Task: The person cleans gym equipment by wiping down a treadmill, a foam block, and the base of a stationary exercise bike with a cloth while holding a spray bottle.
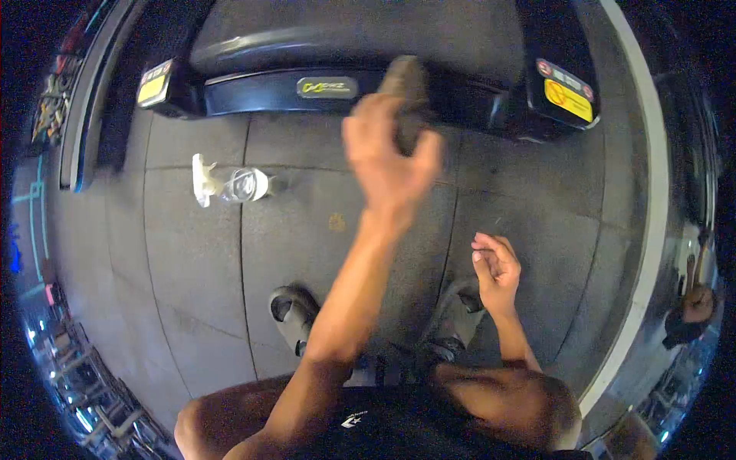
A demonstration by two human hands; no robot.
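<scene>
My left hand (pixel 391 157) reaches forward over the front edge of the treadmill (pixel 261 93), with its fingers and thumb closed around a grey-brown cloth (pixel 406 80). The cloth is blurred and lies against the dark end panel, right of the logo badge (pixel 327 87). My right hand (pixel 497 268) hangs above my right sandal (pixel 464 310), its fingers loosely bent and nothing visible in them. To the left of my left hand, a clear spray bottle (pixel 244 185) with a white trigger head lies on the floor.
Dark rubber floor tiles (pixel 192 261) with seams spread around my feet. Corner blocks with yellow warning labels (pixel 569 100) flank the treadmill's end. A pale strip (pixel 650 192) runs down the right side. Racks of equipment (pixel 84 383) stand at the lower left.
</scene>
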